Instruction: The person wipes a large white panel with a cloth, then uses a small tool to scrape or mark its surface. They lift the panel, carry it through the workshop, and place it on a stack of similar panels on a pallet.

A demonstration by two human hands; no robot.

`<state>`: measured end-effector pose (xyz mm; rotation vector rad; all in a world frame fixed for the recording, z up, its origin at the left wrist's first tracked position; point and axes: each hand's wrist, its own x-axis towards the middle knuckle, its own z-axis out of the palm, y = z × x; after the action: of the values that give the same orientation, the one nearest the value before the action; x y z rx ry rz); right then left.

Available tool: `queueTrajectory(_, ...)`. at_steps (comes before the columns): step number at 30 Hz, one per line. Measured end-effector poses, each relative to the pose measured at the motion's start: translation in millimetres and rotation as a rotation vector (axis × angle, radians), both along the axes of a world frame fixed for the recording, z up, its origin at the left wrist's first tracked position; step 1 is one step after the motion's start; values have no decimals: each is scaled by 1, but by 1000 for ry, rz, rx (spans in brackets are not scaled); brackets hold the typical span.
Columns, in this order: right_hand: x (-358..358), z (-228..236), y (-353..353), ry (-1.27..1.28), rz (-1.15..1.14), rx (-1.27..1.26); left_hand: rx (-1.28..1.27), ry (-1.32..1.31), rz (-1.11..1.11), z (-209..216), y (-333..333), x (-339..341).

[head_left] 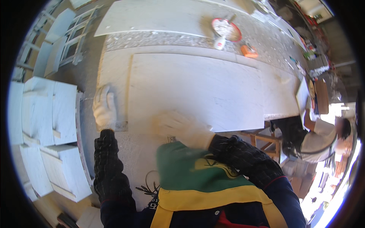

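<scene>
At the middle of the desk (163,40), a rectangular white panel (197,91) lies flat on a larger pale board (114,62). From the panel's centre, the left hand (104,108), in a white work glove, rests between eight and nine o'clock, at the larger board's edge, its fingers extended and close together. The gloved right hand (184,127) is at about seven o'clock, over the panel's near edge; motion blur hides its fingers, so I cannot tell whether they are spread, together or pinching.

At one o'clock sit a red-rimmed bowl (231,32) and a white bottle (219,43); at two, an orange block-shaped object (249,51). White cabinet-like boxes (49,112) stand at nine, a co-worker (317,142) at four.
</scene>
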<state>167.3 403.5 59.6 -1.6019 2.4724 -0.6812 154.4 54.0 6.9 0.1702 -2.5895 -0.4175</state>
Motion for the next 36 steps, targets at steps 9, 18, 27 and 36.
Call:
queueTrajectory(9,86,-44,277,310,-1153,265,5,16,-29,-10,-3,-2)
queueTrajectory(18,164,-80,380,-218,-1918,61,132,-36,-76,1,-6,4)
queueTrajectory(27,-2,40,413,624,-1347,366,185,-86,-88,13,35,33)
queueTrajectory(36,-77,34,348,477,-1133,215,251,-71,-48,3,45,72)
